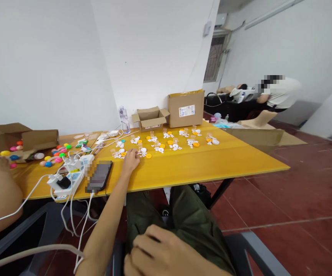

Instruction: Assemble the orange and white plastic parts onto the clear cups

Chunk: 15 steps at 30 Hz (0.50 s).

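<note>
My left hand (131,160) rests on the yellow tabletop, open with fingers slightly bent, at a small pile of white plastic parts (120,154). Its fingertips reach beside more white gear-like pieces (143,151) and a yellow disc (148,156). Several similar piles lie farther right, with white pieces, yellow discs and clear cups (194,127). My right hand (162,251) is close to the camera above my lap, its back towards me. Its fingers are loosely bent and apart, with the tips partly hidden. I see nothing in it.
A phone (100,176) and a power strip (75,176) with tangled cables lie to the left. Open cardboard boxes (151,117), a taller box (186,109) and a bottle (124,119) stand along the wall. Another person's arm (3,188) reaches among coloured balls at far left.
</note>
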Each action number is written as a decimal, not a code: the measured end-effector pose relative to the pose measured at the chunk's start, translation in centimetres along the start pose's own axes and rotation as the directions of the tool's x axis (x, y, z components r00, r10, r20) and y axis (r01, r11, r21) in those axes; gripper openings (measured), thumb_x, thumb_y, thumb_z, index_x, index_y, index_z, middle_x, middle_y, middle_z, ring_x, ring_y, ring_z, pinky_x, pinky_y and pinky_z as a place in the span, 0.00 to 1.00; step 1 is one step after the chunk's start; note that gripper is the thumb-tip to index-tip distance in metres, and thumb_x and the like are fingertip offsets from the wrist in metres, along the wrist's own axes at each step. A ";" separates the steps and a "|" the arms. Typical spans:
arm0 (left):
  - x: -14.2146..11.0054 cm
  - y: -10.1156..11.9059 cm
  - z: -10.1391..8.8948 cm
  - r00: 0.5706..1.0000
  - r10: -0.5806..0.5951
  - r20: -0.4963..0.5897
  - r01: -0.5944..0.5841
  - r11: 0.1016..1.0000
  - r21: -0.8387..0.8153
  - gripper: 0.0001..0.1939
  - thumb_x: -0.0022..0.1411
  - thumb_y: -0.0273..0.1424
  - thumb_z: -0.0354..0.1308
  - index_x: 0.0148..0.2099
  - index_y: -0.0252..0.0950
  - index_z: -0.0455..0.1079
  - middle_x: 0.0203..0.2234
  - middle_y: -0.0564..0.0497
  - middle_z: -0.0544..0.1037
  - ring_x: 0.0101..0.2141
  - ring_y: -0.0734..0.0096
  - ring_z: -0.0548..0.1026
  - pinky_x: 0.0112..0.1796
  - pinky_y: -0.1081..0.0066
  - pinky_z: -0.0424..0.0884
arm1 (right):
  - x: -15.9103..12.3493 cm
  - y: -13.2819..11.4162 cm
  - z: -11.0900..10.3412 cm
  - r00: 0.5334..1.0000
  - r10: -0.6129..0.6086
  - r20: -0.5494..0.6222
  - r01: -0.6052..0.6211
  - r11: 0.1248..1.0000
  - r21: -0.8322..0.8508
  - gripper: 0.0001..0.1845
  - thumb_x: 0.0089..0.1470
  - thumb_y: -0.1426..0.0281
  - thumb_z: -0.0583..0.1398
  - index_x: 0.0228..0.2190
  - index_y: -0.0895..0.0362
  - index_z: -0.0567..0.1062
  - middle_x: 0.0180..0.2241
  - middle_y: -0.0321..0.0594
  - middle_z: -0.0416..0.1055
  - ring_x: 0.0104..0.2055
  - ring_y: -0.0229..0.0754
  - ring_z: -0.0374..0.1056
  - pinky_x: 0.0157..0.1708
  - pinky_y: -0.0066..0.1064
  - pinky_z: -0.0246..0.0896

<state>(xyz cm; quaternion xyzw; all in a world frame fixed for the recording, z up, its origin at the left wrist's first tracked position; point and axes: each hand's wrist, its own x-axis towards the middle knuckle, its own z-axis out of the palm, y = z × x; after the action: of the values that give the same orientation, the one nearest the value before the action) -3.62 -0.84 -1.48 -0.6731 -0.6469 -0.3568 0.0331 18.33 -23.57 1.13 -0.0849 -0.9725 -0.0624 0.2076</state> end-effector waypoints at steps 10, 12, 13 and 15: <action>-0.4 1.1 -0.7 0.997 -0.017 0.077 0.012 0.998 0.068 0.15 0.52 0.17 0.52 0.36 0.39 0.74 0.33 0.47 0.78 0.39 0.60 0.77 0.43 0.66 0.72 | -13.8 7.2 10.3 0.493 0.676 0.548 -0.568 0.727 -0.386 0.17 0.51 0.86 0.59 0.31 0.58 0.84 0.33 0.56 0.80 0.36 0.54 0.78 0.34 0.42 0.71; -0.5 1.4 -0.8 0.996 -0.023 0.083 0.016 0.997 0.081 0.14 0.52 0.18 0.53 0.36 0.38 0.74 0.34 0.47 0.78 0.40 0.61 0.77 0.44 0.66 0.72 | -17.0 6.9 13.4 0.395 0.753 0.526 -0.580 0.648 -0.493 0.17 0.53 0.86 0.58 0.39 0.63 0.83 0.47 0.68 0.76 0.33 0.56 0.78 0.28 0.44 0.71; -0.5 1.5 -0.9 0.996 -0.021 0.090 0.013 0.996 0.089 0.13 0.53 0.18 0.54 0.36 0.38 0.74 0.35 0.46 0.78 0.40 0.61 0.77 0.44 0.66 0.72 | -18.1 6.4 14.7 0.392 0.776 0.495 -0.576 0.626 -0.526 0.18 0.53 0.85 0.57 0.42 0.64 0.83 0.49 0.70 0.74 0.30 0.55 0.78 0.27 0.46 0.70; -0.5 1.6 -1.0 0.995 -0.011 0.099 0.001 0.995 0.104 0.11 0.54 0.19 0.54 0.35 0.38 0.74 0.35 0.46 0.78 0.40 0.60 0.77 0.45 0.66 0.72 | -19.5 5.4 16.6 0.433 0.757 0.490 -0.563 0.651 -0.509 0.17 0.54 0.83 0.57 0.40 0.63 0.83 0.50 0.70 0.73 0.27 0.54 0.77 0.26 0.47 0.70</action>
<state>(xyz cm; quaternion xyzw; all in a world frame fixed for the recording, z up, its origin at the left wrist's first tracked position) -2.57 -2.00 -0.30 -0.6853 -0.6675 -0.2890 0.0347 30.36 -18.43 -21.49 -0.5056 -0.8446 -0.0715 -0.1608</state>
